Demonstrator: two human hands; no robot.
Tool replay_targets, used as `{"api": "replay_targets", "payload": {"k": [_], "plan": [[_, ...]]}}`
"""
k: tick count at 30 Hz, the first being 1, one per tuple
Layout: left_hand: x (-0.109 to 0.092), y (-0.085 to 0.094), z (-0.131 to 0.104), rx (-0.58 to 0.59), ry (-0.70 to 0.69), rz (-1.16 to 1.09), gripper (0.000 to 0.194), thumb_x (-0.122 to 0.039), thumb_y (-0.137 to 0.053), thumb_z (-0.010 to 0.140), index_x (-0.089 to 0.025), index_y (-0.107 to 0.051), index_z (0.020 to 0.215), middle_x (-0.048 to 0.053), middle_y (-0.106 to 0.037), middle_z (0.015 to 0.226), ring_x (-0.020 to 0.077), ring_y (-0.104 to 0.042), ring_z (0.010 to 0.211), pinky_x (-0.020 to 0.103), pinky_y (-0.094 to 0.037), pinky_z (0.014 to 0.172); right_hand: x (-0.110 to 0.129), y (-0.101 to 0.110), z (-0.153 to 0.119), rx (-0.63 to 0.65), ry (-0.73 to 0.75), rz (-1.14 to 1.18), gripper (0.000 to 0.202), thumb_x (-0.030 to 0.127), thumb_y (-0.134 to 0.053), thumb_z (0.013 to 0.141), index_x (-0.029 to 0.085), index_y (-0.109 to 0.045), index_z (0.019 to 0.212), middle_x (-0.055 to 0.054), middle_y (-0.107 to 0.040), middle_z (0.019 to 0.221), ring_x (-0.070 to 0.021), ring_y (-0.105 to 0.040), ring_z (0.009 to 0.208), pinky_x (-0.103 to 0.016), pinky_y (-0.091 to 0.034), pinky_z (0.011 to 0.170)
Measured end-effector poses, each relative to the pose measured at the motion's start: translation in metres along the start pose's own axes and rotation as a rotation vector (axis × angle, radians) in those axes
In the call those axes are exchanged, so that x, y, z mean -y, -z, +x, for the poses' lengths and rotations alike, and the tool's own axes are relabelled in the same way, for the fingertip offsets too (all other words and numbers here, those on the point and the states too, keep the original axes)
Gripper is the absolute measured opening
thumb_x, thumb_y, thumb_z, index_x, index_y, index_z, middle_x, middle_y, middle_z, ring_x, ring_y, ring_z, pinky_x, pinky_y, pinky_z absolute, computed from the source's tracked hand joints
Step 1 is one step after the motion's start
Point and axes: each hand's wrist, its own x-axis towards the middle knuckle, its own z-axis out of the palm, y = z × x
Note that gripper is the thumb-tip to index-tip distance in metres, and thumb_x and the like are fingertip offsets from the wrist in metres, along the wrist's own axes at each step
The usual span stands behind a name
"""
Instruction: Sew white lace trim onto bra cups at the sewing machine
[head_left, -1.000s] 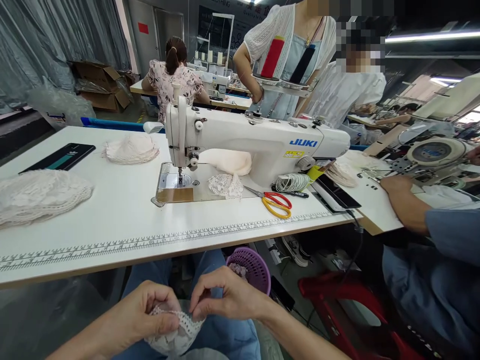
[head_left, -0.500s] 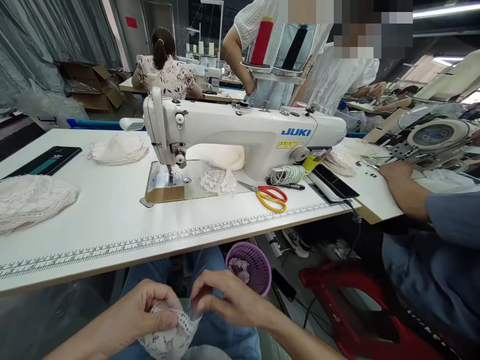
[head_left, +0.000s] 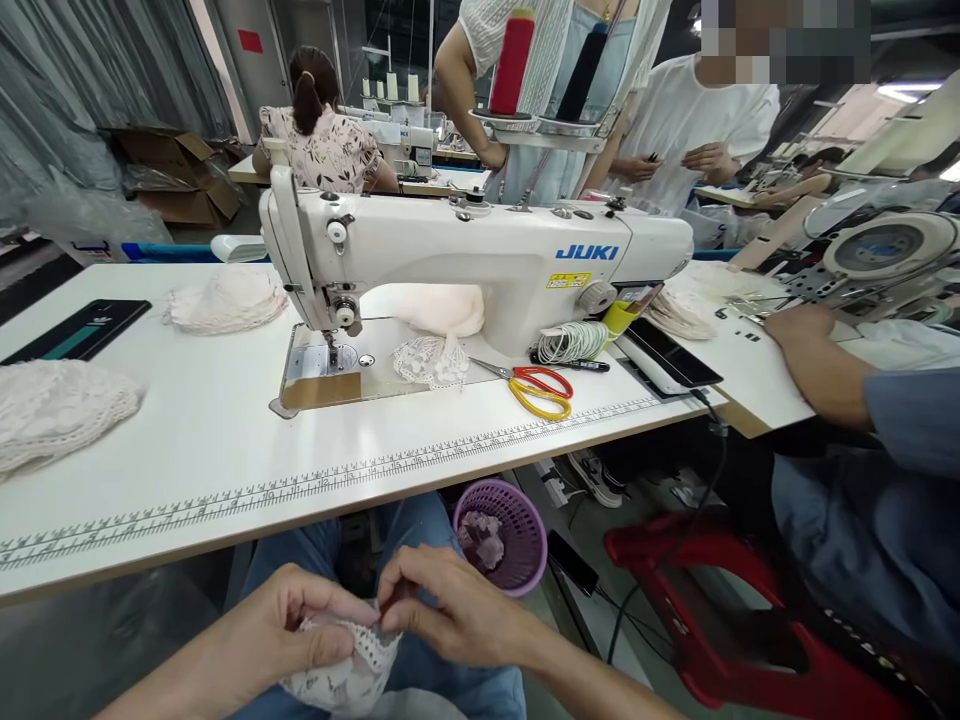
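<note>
Over my lap, my left hand (head_left: 307,625) is closed on a white lace piece (head_left: 349,672) with a scalloped edge, its thumb lying on top of the lace. My right hand (head_left: 450,610) pinches at the lace's upper right edge with thumb and forefinger. Whatever sits right between those fingertips is too small to make out. Above my hands, the white sewing machine (head_left: 450,235) stands on the table (head_left: 195,440). Beside its needle plate lies another lace piece (head_left: 431,360), joined to a pale padded cup (head_left: 442,305).
Red-and-yellow scissors (head_left: 540,390) lie near the table's front edge. Stacked lace pieces (head_left: 64,410) and pale cups (head_left: 225,298) are at the left, by a dark phone (head_left: 79,330). A purple basket (head_left: 529,535) stands below. At right, a co-worker's arm (head_left: 825,365) rests by another machine.
My right thumb and forefinger have come together at the lace edge, where they were more apart. The whole view has shifted slightly. The lace remains in my left hand.
</note>
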Motion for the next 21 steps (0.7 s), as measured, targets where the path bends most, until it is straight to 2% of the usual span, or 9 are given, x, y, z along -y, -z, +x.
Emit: {"api": "replay_targets", "payload": {"k": [2, 6, 9, 11, 14, 17, 21], "plan": [[-0.003, -0.001, -0.001, 0.007, 0.002, 0.022, 0.050, -0.058, -0.075, 0.065, -0.017, -0.077, 0.094, 0.006, -0.076, 0.080, 0.0234, -0.066, 0.073, 0.027, -0.047, 0.067, -0.003, -0.001, -0.001, -0.014, 0.020, 0.008, 0.005, 0.023, -0.062, 0.088, 0.019, -0.058, 0.087, 0.001, -0.064, 0.081, -0.0135, -0.059, 0.078, -0.023, -0.042, 0.075], [-0.003, 0.001, 0.001, -0.012, 0.003, 0.051, 0.047, -0.058, -0.073, 0.067, -0.018, -0.077, 0.092, 0.005, -0.075, 0.073, 0.0228, -0.064, 0.068, 0.026, -0.047, 0.063, -0.005, -0.002, 0.001, -0.036, 0.045, 0.017, 0.009, 0.024, -0.053, 0.092, 0.019, -0.055, 0.085, -0.001, -0.062, 0.080, -0.0136, -0.057, 0.077, -0.024, -0.042, 0.074], [0.002, 0.002, 0.005, -0.005, -0.010, 0.038, 0.049, -0.058, -0.074, 0.066, -0.018, -0.077, 0.094, 0.005, -0.075, 0.074, 0.0202, -0.063, 0.064, 0.025, -0.044, 0.060, -0.001, -0.002, 0.003, -0.047, 0.110, 0.036, 0.010, 0.023, -0.047, 0.093, 0.019, -0.052, 0.085, -0.003, -0.062, 0.087, -0.0148, -0.058, 0.081, -0.026, -0.042, 0.075], [0.006, 0.003, 0.007, 0.010, -0.035, 0.028, 0.049, -0.060, -0.074, 0.065, -0.016, -0.078, 0.087, 0.006, -0.074, 0.071, 0.0177, -0.061, 0.059, 0.024, -0.042, 0.056, 0.000, -0.001, 0.003, -0.055, 0.151, 0.027, 0.008, 0.019, -0.044, 0.092, 0.019, -0.051, 0.087, -0.005, -0.062, 0.095, -0.0157, -0.058, 0.088, -0.028, -0.042, 0.079], [0.009, 0.004, 0.009, 0.007, -0.061, 0.040, 0.049, -0.061, -0.071, 0.067, -0.014, -0.078, 0.079, 0.009, -0.074, 0.068, 0.0166, -0.059, 0.055, 0.023, -0.040, 0.053, -0.006, 0.004, -0.002, -0.170, 0.085, 0.001, 0.010, 0.017, -0.041, 0.092, 0.020, -0.051, 0.090, -0.005, -0.061, 0.097, -0.0158, -0.057, 0.087, -0.029, -0.041, 0.079], [0.010, 0.005, 0.010, -0.005, -0.058, 0.041, 0.048, -0.060, -0.070, 0.070, -0.013, -0.078, 0.081, 0.010, -0.075, 0.073, 0.0187, -0.062, 0.059, 0.023, -0.042, 0.055, -0.018, 0.013, -0.015, -0.293, -0.023, 0.022, 0.016, 0.020, -0.037, 0.096, 0.019, -0.050, 0.086, -0.005, -0.061, 0.093, -0.0153, -0.057, 0.083, -0.027, -0.042, 0.074], [0.010, 0.005, 0.014, 0.015, -0.042, 0.023, 0.048, -0.061, -0.072, 0.066, -0.015, -0.078, 0.083, 0.009, -0.076, 0.077, 0.0204, -0.065, 0.066, 0.024, -0.044, 0.060, -0.019, 0.015, -0.027, -0.266, -0.041, 0.046, 0.018, 0.024, -0.043, 0.097, 0.019, -0.053, 0.083, -0.004, -0.062, 0.085, -0.0151, -0.057, 0.080, -0.026, -0.042, 0.072]]}}
